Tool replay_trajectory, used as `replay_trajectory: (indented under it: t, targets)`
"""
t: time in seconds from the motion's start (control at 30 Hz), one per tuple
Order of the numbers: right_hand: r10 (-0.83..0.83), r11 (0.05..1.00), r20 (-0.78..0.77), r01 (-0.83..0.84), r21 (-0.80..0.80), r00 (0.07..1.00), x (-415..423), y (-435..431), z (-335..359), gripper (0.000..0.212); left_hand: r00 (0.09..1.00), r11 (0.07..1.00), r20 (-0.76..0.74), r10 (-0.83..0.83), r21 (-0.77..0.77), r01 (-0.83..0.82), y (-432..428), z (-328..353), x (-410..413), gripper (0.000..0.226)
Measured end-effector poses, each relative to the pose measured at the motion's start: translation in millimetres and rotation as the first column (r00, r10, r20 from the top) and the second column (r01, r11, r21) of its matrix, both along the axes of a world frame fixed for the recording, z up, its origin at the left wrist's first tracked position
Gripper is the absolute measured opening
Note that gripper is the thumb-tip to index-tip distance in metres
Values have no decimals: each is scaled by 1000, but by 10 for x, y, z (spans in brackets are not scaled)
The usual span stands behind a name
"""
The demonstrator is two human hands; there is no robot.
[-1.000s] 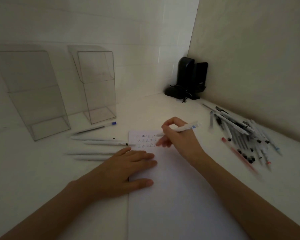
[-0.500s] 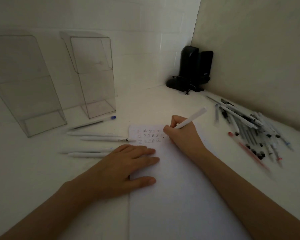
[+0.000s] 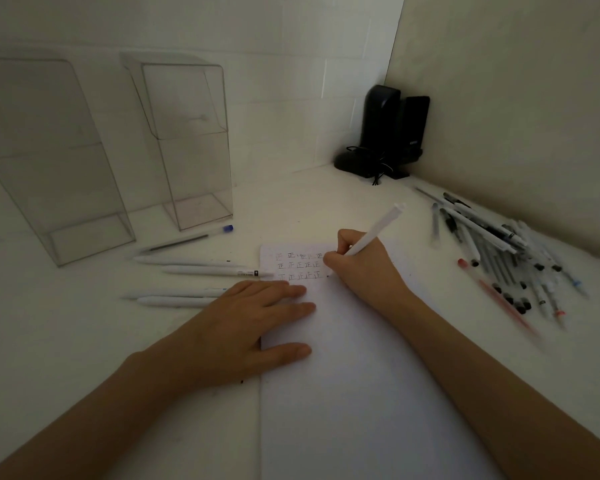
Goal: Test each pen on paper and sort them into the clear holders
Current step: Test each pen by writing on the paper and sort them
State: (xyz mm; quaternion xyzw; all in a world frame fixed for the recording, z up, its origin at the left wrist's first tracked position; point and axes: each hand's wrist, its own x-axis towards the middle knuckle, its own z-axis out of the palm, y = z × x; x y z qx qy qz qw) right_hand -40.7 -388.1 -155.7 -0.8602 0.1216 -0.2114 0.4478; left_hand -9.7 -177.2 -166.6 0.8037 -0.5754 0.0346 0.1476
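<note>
The right hand (image 3: 357, 268) pinches a white pen (image 3: 374, 233), tip on the paper's (image 3: 343, 393) far left corner, barrel slanting away to the right. The left hand (image 3: 243, 323) lies spread, flat on the paper's left edge. Both clear holders (image 3: 187, 140) stand far left, nearer the left hand.

We cannot see the tip of the white pen (image 3: 378, 232); the right hand (image 3: 361, 268) covers it and part of the written rows on the paper (image 3: 343, 393). Paper's near edge runs off the frame bottom. Left hand (image 3: 243, 323) hides the ends of two white pens (image 3: 174, 297). Pen pile (image 3: 506, 258) at right is smeared; we cannot count it. Left clear holder (image 3: 49, 161) is cut at the frame edge.
</note>
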Motion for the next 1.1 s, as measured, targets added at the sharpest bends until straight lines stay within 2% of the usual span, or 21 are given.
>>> replay_trajectory:
  t: [0.23,0.37,0.6,0.73,0.8,0.9,0.97,1.03,1.1]
  targets:
    - [-14,1000,10,14,-27,1000,-4,1,2,32,1000,1000,-14,-3,25,4,-6,6,26,68]
    - [37,999,22,-38,38,999,-36,5,9,24,1000,1000,-16,-8,25,8,-13,9,30,70]
    - [36,999,-31,-36,-15,999,-42,6,-6,26,1000,1000,-21,-10,-3,10,-8,-18,37,66]
    - [-48,989,9,48,-138,999,-39,12,-13,30,1000,999,3,-3,-52,3,0,-36,72,59]
    - [-62,952,51,75,-295,997,-95,21,34,26,1000,993,-10,27,-110,-28,-8,-3,51,59]
    - [-5,764,139,94,-639,990,-207,89,167,32,970,953,-236,64,-273,-129,-45,197,-99,62]
    - [36,659,182,113,-743,983,-281,129,250,29,964,925,-264,21,-362,-120,-103,310,-211,57]
    - [-33,701,77,78,-709,997,-387,111,363,24,978,917,-209,-12,-393,-72,-124,376,-307,54]
    - [-170,779,0,134,-613,985,-621,16,465,31,978,914,-204,-45,-404,-42,-128,432,-402,54]
